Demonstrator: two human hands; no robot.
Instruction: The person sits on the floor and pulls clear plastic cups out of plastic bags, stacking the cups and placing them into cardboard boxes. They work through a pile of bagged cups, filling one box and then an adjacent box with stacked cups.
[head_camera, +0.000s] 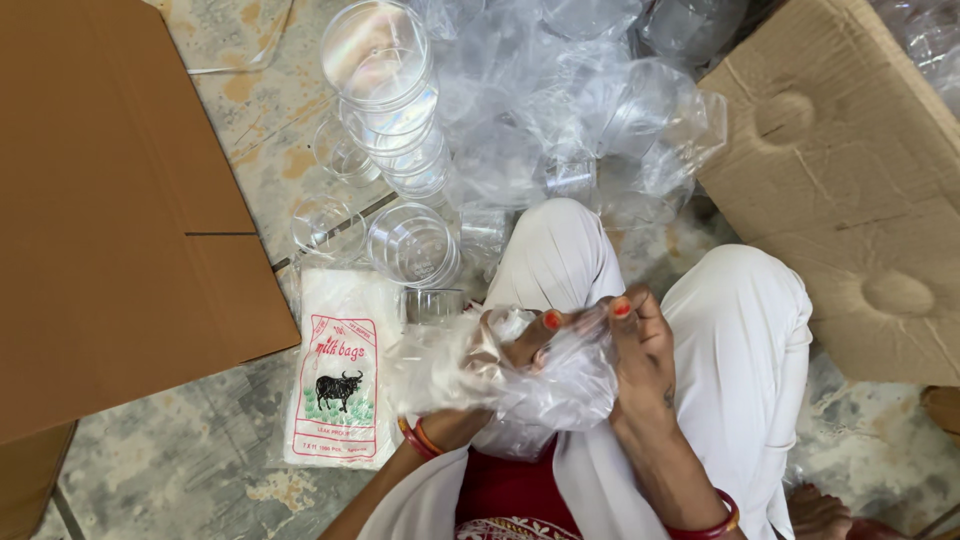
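Clear plastic bag (560, 385) in both hands, clear cups (412, 243) beyond knees

the left hand (500, 345) is sitting inside a crumpled clear plastic bag (545, 385), so its palm and most fingers are showing only as a blur. the brown cardboard box (850, 170) and the flat cardboard sheet (110, 200) are running off the frame's edges. the pile of clear film (560, 110) is hiding how many containers are lying under it.

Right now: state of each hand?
Left hand: closed, gripping the clear plastic bag.
Right hand: closed, pinching the same bag at its top edge.
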